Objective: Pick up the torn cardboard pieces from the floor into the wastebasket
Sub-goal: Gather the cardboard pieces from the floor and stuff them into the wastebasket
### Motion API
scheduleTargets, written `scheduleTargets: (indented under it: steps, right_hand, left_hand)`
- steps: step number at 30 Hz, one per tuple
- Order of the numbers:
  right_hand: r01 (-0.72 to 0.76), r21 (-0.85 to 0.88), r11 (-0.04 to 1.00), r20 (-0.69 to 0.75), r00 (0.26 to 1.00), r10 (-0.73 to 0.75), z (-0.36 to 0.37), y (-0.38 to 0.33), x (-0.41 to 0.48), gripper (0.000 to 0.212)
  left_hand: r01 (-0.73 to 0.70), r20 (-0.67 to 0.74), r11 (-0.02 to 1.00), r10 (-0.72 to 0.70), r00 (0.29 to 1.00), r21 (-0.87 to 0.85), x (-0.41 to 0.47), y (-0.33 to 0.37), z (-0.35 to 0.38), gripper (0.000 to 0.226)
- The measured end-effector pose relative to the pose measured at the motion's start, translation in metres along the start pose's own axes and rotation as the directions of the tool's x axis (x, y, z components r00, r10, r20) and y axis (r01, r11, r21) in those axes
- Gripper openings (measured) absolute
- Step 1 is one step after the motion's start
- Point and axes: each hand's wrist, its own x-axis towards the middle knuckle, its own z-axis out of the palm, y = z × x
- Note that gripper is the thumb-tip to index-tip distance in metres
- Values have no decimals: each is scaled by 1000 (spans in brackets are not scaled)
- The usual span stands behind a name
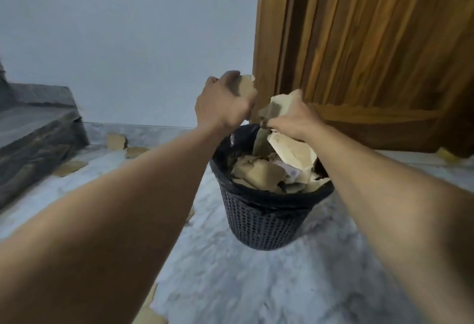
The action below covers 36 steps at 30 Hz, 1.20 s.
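Note:
A black mesh wastebasket (pixel 259 223) with a dark liner stands on the marble floor, heaped with torn cardboard pieces (pixel 259 172). Both my hands hover over its far rim. My left hand (pixel 221 104) is closed around a brown cardboard piece (pixel 246 86) that sticks out above my fingers. My right hand (pixel 292 115) grips a pale crumpled cardboard piece (pixel 278 104), which hangs down toward a large pale piece (pixel 292 151) leaning in the basket. More torn pieces lie on the floor at the left (pixel 116 141) (pixel 136 151) (pixel 70 167).
A dark stone step (pixel 38 128) rises at the left. A wooden door (pixel 372 49) stands behind the basket, beside a pale wall. One scrap (pixel 447 154) lies by the door's foot, others (pixel 148 311) under my left forearm on the marble floor (pixel 230 285).

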Motion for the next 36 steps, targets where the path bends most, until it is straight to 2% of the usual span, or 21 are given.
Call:
scheduleTargets:
  steps: [3, 5, 8, 12, 15, 19, 23, 26, 28, 29, 30, 32, 33, 36]
  right_hand:
    - [-112, 125, 986, 100, 990, 100, -9, 26, 12, 112]
    - [-155, 183, 971, 145, 981, 130, -15, 38, 14, 115]
    - [-175, 159, 972, 185, 972, 145, -21, 40, 14, 126]
    - [-152, 89, 984, 157, 978, 137, -30, 24, 7, 124]
    - [-70, 37, 997, 15, 997, 70, -13, 0, -9, 96]
    - [177, -9, 984, -169, 970, -176, 46, -34, -49, 58]
    - [360, -46, 932, -120, 924, -363, 125, -58, -91, 42]
    - [521, -185, 833, -31, 844, -535, 183, -73, -114, 43]
    - [589, -197, 784, 38, 804, -594, 221, -77, -124, 44]
    - [589, -167, 790, 89, 808, -583, 241, -75, -128, 45]
    - [556, -139, 819, 146, 830, -539, 261, -72, -131, 47]
    - [405, -103, 908, 286, 887, -363, 302, -59, -135, 56]
    - [328, -109, 938, 374, 888, -267, 322, -51, -135, 62]
    - [215, -158, 964, 542, 835, -97, 375, -31, -131, 86]
  left_hand:
    - [82, 122, 996, -76, 990, -43, -2, 7, 37, 59]
    - [182, 210, 977, -155, 965, -114, -4, 7, 53, 45]
    - [263, 315, 946, -195, 929, -191, -4, 2, 55, 35]
    - [242, 220, 935, -187, 957, -259, -5, -11, 34, 28]
    - [208, 155, 958, -179, 972, -198, -18, -38, 5, 30]
    - [176, 127, 984, -173, 977, -17, -65, -120, -40, 40]
    - [232, 158, 954, -263, 952, 192, -149, -222, -77, 57]
    - [189, 335, 931, -295, 895, 313, -225, -277, -93, 97]
    - [145, 523, 904, -357, 774, 402, -269, -304, -94, 122]
    - [100, 580, 882, -384, 718, 460, -286, -315, -90, 127]
    - [44, 598, 859, -391, 699, 510, -297, -326, -85, 127]
    - [-31, 561, 828, -352, 749, 560, -300, -342, -78, 113]
    - [-45, 535, 818, -333, 777, 574, -294, -350, -77, 106]
    - [-73, 516, 797, -315, 796, 600, -259, -380, -79, 97]
